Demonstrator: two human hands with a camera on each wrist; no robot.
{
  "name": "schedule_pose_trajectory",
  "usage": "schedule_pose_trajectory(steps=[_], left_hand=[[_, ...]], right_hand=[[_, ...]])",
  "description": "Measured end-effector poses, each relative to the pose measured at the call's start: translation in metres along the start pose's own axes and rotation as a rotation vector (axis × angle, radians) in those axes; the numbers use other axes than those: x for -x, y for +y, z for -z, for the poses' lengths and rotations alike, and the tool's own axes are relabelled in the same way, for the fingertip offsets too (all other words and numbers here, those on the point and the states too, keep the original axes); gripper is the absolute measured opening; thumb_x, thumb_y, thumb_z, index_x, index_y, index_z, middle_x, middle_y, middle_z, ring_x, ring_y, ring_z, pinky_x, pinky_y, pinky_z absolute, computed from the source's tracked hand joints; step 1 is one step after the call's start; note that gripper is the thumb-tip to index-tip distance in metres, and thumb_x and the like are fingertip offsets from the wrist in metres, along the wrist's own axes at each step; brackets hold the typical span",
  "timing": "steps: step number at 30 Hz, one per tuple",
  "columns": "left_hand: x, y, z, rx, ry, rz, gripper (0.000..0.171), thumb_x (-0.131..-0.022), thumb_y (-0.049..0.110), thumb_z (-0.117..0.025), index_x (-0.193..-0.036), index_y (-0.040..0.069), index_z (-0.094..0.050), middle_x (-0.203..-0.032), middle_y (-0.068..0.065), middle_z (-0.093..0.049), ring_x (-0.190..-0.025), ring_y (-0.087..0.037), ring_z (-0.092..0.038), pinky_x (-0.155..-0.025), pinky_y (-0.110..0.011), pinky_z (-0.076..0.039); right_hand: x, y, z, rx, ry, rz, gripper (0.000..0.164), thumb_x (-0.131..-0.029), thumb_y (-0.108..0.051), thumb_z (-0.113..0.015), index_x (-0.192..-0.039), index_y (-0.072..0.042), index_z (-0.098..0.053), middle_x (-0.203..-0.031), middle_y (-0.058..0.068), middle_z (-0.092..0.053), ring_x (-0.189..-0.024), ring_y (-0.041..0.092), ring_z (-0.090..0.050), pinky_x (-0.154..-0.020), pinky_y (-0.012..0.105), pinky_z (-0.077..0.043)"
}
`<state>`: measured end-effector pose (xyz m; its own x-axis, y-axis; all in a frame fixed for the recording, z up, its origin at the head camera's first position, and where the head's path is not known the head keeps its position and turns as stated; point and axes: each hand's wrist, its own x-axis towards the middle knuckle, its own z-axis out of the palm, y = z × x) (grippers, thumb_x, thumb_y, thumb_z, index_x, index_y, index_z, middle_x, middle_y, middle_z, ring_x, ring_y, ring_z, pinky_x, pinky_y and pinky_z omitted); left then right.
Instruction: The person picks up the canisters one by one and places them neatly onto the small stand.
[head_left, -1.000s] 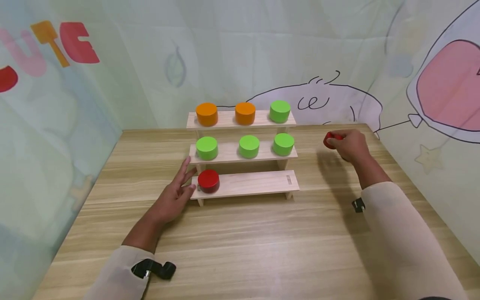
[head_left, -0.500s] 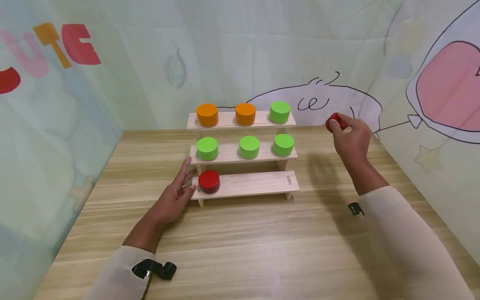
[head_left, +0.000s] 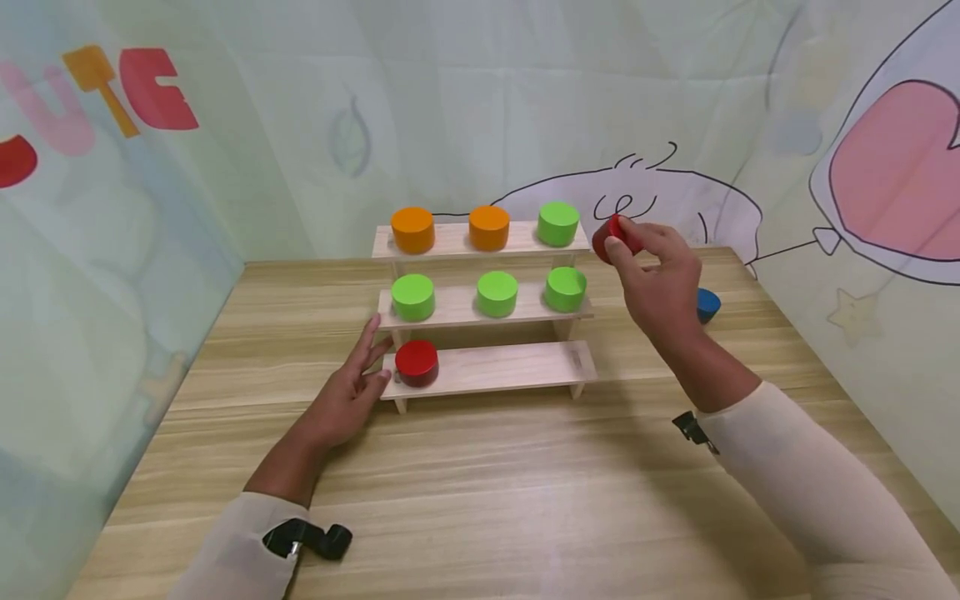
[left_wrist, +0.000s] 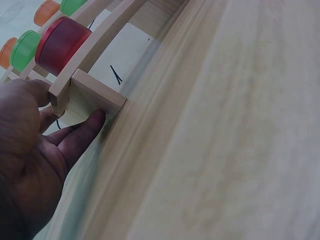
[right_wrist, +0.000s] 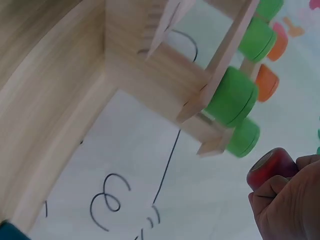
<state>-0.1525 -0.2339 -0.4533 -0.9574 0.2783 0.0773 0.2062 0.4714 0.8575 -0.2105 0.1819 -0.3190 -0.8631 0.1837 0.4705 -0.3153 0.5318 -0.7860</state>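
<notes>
A red round block (head_left: 604,242) is pinched between the thumb and fingers of my right hand (head_left: 663,279), held tilted in the air just right of the top shelf. In the right wrist view, the same red block (right_wrist: 272,167) shows past the curled fingers. My left hand (head_left: 345,402) rests its spread fingertips against the left end of a three-step wooden rack (head_left: 510,367). From the left wrist, my thumb and fingers (left_wrist: 90,127) touch the end of the lowest shelf and its leg. A second red block (head_left: 417,363) stands on that shelf's left end.
Two orange blocks, with one orange block (head_left: 489,228) in the middle, and a green block (head_left: 558,224) stand on the top shelf. Three green blocks, including a middle green block (head_left: 497,294), line the second shelf. A blue block (head_left: 707,305) lies on the table (head_left: 480,483) at right.
My right hand has lifted the red block off to the right of the rack and carried it leftward, toward the top shelf. The blue block has come into view behind it. My left hand stays put.
</notes>
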Motion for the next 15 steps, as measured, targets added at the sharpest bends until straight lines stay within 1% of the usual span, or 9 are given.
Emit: schedule_pose_trajectory(steps=[2, 5, 7, 9, 12, 15], left_hand=[[0.0, 0.0, 0.0, 0.005, 0.0, -0.002, 0.088, -0.116, 0.014, -0.052, -0.175, 0.047, 0.004, -0.178, -0.02, -0.033, -0.149, -0.048, -0.055, -0.111, -0.032, -0.054], [0.0, 0.0, 0.0, 0.015, -0.002, -0.001, 0.088, -0.116, 0.015, -0.052, -0.173, 0.051, 0.004, -0.179, -0.02, -0.033, -0.149, -0.048, -0.056, -0.116, -0.049, -0.052], [0.0, 0.0, 0.0, 0.019, -0.003, 0.003, 0.088, -0.116, 0.015, -0.052, -0.172, 0.054, 0.004, -0.179, -0.019, -0.032, -0.149, -0.048, -0.056, -0.117, -0.057, -0.049], [0.0, 0.0, -0.001, 0.018, -0.003, 0.006, 0.088, -0.116, 0.016, -0.052, -0.172, 0.055, 0.004, -0.179, -0.019, -0.033, -0.149, -0.048, -0.055, -0.117, -0.059, -0.048], [0.0, 0.0, 0.0, 0.014, -0.001, 0.009, 0.088, -0.116, 0.016, -0.052, -0.172, 0.055, 0.004, -0.179, -0.018, -0.033, -0.15, -0.048, -0.055, -0.117, -0.06, -0.048], [0.0, 0.0, 0.0, 0.014, 0.0, 0.008, 0.088, -0.116, 0.016, -0.052, -0.172, 0.055, 0.004, -0.179, -0.018, -0.033, -0.15, -0.047, -0.054, -0.117, -0.06, -0.049]], right_hand=[[0.006, -0.005, -0.004, -0.012, -0.036, 0.029, 0.04, -0.107, -0.029, -0.074, -0.145, -0.019, -0.073, -0.142, 0.012, -0.069, -0.13, 0.021, -0.061, -0.084, 0.012, -0.055], [0.014, -0.01, -0.009, -0.022, -0.098, 0.072, 0.039, -0.107, -0.024, -0.074, -0.145, -0.016, -0.073, -0.142, 0.014, -0.068, -0.13, 0.025, -0.062, -0.078, 0.009, -0.054], [0.019, -0.013, -0.013, -0.025, -0.136, 0.087, 0.04, -0.106, -0.022, -0.075, -0.145, -0.015, -0.072, -0.144, 0.014, -0.068, -0.132, 0.026, -0.061, -0.077, 0.009, -0.054], [0.025, -0.017, -0.016, -0.024, -0.174, 0.095, 0.04, -0.106, -0.021, -0.074, -0.146, -0.017, -0.072, -0.145, 0.013, -0.067, -0.134, 0.027, -0.061, -0.077, 0.01, -0.055], [0.032, -0.022, -0.021, -0.023, -0.223, 0.113, 0.041, -0.106, -0.021, -0.075, -0.147, -0.018, -0.071, -0.146, 0.012, -0.067, -0.134, 0.029, -0.061, -0.078, 0.012, -0.055], [0.039, -0.026, -0.026, -0.033, -0.266, 0.145, 0.041, -0.105, -0.019, -0.076, -0.145, -0.015, -0.073, -0.145, 0.012, -0.068, -0.13, 0.031, -0.064, -0.078, 0.013, -0.057]])
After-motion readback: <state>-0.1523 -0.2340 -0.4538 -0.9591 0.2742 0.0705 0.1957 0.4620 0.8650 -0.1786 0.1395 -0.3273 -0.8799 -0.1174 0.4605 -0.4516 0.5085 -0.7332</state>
